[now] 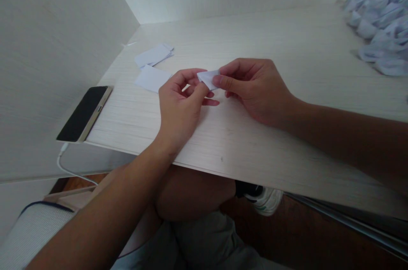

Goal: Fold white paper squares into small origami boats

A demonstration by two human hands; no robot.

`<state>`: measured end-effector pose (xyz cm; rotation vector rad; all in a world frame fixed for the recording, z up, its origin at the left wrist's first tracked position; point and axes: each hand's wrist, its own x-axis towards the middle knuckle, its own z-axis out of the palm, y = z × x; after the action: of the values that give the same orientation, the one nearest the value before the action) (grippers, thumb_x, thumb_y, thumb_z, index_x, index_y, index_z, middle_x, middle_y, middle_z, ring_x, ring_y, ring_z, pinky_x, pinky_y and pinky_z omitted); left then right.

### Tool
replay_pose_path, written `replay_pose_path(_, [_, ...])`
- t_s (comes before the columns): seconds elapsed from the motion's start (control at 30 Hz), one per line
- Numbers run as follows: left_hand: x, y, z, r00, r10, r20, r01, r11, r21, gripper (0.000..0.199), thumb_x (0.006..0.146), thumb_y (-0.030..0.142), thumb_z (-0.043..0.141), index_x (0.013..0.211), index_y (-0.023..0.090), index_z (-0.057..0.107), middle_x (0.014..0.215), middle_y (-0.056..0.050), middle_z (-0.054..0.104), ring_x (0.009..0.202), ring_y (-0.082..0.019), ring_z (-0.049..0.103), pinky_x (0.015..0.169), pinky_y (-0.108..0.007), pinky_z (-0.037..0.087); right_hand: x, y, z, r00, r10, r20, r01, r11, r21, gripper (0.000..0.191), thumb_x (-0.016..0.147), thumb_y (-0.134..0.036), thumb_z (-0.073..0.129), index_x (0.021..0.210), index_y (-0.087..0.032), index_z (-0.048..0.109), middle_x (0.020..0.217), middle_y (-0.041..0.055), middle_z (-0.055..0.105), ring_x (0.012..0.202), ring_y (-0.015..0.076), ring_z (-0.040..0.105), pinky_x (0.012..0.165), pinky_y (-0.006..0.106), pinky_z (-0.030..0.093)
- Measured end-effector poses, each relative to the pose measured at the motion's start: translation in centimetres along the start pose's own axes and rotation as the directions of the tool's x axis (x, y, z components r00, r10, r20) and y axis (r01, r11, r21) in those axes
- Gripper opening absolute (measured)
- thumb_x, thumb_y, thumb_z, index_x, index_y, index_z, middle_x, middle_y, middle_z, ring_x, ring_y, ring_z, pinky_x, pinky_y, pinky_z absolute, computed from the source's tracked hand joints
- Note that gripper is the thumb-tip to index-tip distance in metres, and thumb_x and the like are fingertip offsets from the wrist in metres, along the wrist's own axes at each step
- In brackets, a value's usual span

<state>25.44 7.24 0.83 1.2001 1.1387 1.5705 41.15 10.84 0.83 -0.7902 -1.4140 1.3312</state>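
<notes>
A small folded white paper (208,78), roughly triangular, is held between both hands above the pale tabletop. My left hand (185,98) pinches its left side with thumb and fingers. On the right, my right hand (255,87) grips the other end, the thumb lying on top of the paper. Just left of my left hand lies a flat white paper piece (153,78), partly covered by that hand. Behind it is a small stack of white paper pieces (154,55).
A dark phone (83,113) with a white cable (75,173) lies at the table's left edge. Many folded white papers (382,27) are heaped at the far right. Walls border the table (287,155) at the left and back.
</notes>
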Motion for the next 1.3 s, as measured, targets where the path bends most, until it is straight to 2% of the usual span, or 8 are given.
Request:
replay_pose_path(0.17, [0.2, 0.5, 0.0, 0.993, -0.122, 0.004, 0.122, 0.987, -0.103, 0.015, 0.082, 0.010, 0.074, 0.078, 0.024, 0.072, 0.077, 0.001, 0.067, 0.065, -0.011, 0.066, 0.060, -0.025, 0.064, 0.2, 0.3, -0.3, 0.992, -0.005, 0.125, -0.014, 0.989, 0.150, 0.022, 0.071, -0.026, 0.094, 0.087, -0.025, 0.080, 0.091, -0.0025, 0.078, 0.085, 0.0156, 0.070, 0.085, 0.033, 0.060])
replay_pose_path(0.27, [0.2, 0.7, 0.1, 0.988, -0.153, 0.011, 0.153, 0.980, -0.129, 0.017, 0.082, 0.009, 0.072, 0.077, 0.025, 0.071, 0.075, 0.001, 0.068, 0.065, -0.011, 0.065, 0.061, -0.025, 0.063, 0.2, 0.3, -0.4, 0.994, -0.002, 0.111, -0.020, 0.979, 0.202, 0.023, 0.069, -0.018, 0.094, 0.086, -0.025, 0.080, 0.092, -0.0028, 0.078, 0.086, 0.0145, 0.070, 0.088, 0.031, 0.060])
replay_pose_path(0.37, [0.1, 0.8, 0.2, 0.986, -0.168, 0.014, 0.169, 0.974, -0.150, 0.016, 0.081, 0.009, 0.073, 0.077, 0.024, 0.072, 0.074, 0.002, 0.068, 0.062, -0.010, 0.064, 0.060, -0.024, 0.062, 0.1, 0.0, -0.3, 0.996, 0.043, 0.084, -0.063, 0.965, 0.256, 0.025, 0.067, -0.013, 0.094, 0.085, -0.023, 0.079, 0.087, -0.0040, 0.076, 0.084, 0.0124, 0.069, 0.086, 0.028, 0.059])
replay_pose_path(0.53, [-0.1, 1.2, 0.4, 0.982, -0.187, 0.010, 0.186, 0.971, -0.148, 0.013, 0.079, 0.009, 0.073, 0.078, 0.022, 0.074, 0.073, 0.002, 0.068, 0.059, -0.009, 0.063, 0.057, -0.021, 0.060, 0.0, -0.7, 0.0, 0.977, 0.200, 0.078, -0.214, 0.922, 0.321, 0.023, 0.071, -0.012, 0.092, 0.085, -0.022, 0.076, 0.079, -0.0055, 0.072, 0.075, 0.0092, 0.065, 0.073, 0.023, 0.054])
replay_pose_path(0.77, [-0.1, 1.1, 0.0, 0.976, -0.214, 0.032, 0.217, 0.963, -0.163, 0.013, 0.079, 0.009, 0.072, 0.077, 0.021, 0.075, 0.078, 0.001, 0.070, 0.063, -0.009, 0.064, 0.055, -0.020, 0.058, 0.3, -0.9, -0.1, 0.934, 0.326, 0.147, -0.357, 0.827, 0.435, 0.020, 0.076, -0.007, 0.087, 0.085, -0.021, 0.077, 0.078, -0.0032, 0.074, 0.077, 0.0091, 0.065, 0.068, 0.021, 0.052])
replay_pose_path(1.07, [-0.1, 1.0, -0.3, 0.983, -0.178, 0.039, 0.181, 0.979, -0.095, 0.009, 0.074, 0.018, 0.076, 0.081, 0.024, 0.075, 0.084, -0.001, 0.071, 0.073, -0.012, 0.066, 0.057, -0.019, 0.057, 0.3, -1.1, -0.1, 0.932, 0.320, 0.169, -0.362, 0.814, 0.454, 0.014, 0.082, -0.006, 0.083, 0.081, -0.018, 0.075, 0.072, -0.0035, 0.070, 0.070, 0.0077, 0.063, 0.064, 0.019, 0.050])
replay_pose_path(1.2, [-0.2, 0.8, -0.3, 0.994, -0.107, -0.033, 0.104, 0.992, -0.065, 0.012, 0.074, 0.021, 0.078, 0.085, 0.027, 0.078, 0.091, 0.000, 0.075, 0.072, -0.012, 0.064, 0.053, -0.020, 0.055, 0.4, -1.1, -0.1, 0.926, 0.329, 0.185, -0.378, 0.823, 0.425, 0.020, 0.074, -0.011, 0.091, 0.082, -0.019, 0.074, 0.075, -0.0045, 0.069, 0.072, 0.0081, 0.063, 0.065, 0.020, 0.050])
replay_pose_path(1.3, [-0.2, 0.4, -0.4, 0.999, -0.042, -0.030, 0.040, 0.998, -0.043, 0.018, 0.077, 0.023, 0.079, 0.095, 0.029, 0.080, 0.092, 0.000, 0.075, 0.073, -0.012, 0.066, 0.055, -0.022, 0.056, 0.4, -1.1, 0.0, 0.929, 0.327, 0.175, -0.371, 0.841, 0.394, 0.027, 0.069, -0.017, 0.096, 0.083, -0.020, 0.073, 0.076, -0.0056, 0.068, 0.072, 0.0086, 0.063, 0.065, 0.022, 0.050])
